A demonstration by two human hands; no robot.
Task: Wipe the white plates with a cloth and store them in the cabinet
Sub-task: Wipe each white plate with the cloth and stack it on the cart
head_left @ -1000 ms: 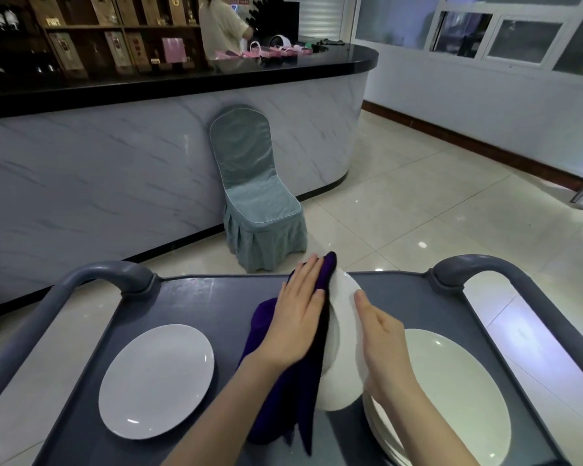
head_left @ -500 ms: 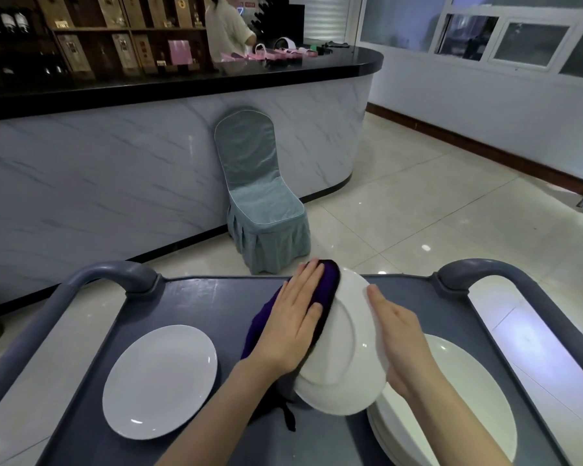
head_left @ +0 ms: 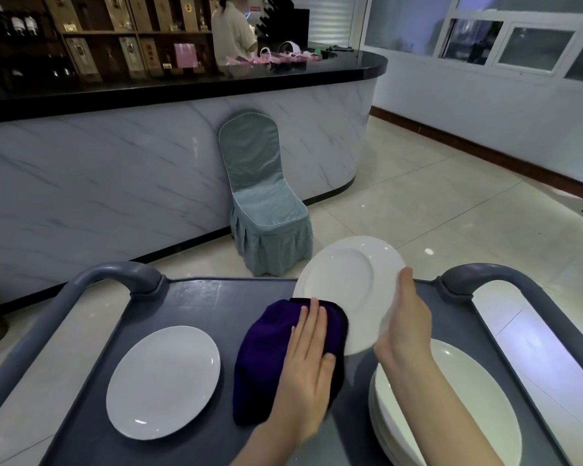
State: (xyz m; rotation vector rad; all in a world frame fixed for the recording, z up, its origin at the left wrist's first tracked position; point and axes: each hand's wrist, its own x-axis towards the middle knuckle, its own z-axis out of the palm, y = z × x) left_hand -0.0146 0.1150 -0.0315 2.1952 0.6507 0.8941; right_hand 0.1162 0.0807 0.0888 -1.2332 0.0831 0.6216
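"Purple cloth (head_left: 276, 361): position and contact?" asks the trainee.

"The left hand (head_left: 312, 378) lies flat on it, fingers straight, and presses it," the supervisor replies. "The cloth's upper edge overlaps the lower left rim of the held plate (head_left: 347, 284). The right hand (head_left: 406, 327) holds that plate by its right rim, and the fingers behind it are hidden. The plate is tilted, face toward the camera, over the far edge of the grey cart (head_left: 196, 304)."

"Step in hand?"

"Wiping, probably late in the pass on this plate. A single plate (head_left: 164, 381) lies on the cart left of the cloth. A stack of plates (head_left: 451, 408) sits at the right. No cabinet is in view, so storage has not begun."

"Next move?"

"Probably a further pass over the face, or setting the plate down with the single one. Either calls for a firm rim grip, since one hand alone carries a smooth glazed plate."

"Change over the last second?"

"The plate was nearly edge-on, with the cloth and left hand pressed against its left face. It now shows its face and sits higher and farther out. The cloth and left hand have dropped to its lower rim. The single plate and the stack have not moved."
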